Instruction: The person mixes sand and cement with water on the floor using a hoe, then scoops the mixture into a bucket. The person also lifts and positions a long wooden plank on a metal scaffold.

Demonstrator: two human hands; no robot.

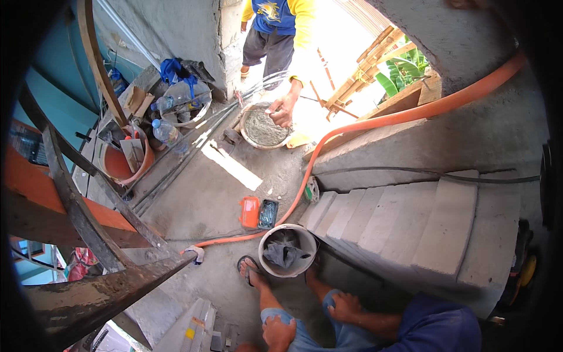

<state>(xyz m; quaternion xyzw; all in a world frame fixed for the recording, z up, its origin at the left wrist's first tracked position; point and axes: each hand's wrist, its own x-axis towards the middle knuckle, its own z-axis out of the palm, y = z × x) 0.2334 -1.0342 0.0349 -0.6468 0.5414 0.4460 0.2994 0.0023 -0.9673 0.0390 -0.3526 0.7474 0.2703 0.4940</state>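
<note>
My left hand rests on my left knee, over the light-blue denim shorts, and holds no tool. On the other knee lies my right hand, its fingers bent over the kneecap and nothing in it. Between my feet stands a pale plastic bucket with a crumpled dark sheet or bag inside. Just beyond it, an orange plastic case lies open beside its dark tray of screws or similar fasteners.
A co-worker's hand is at a bucket of wet mortar. An orange hose crosses the floor. Stacked concrete blocks line the right. Left are steel bars, a tool bucket, bottles and a metal frame.
</note>
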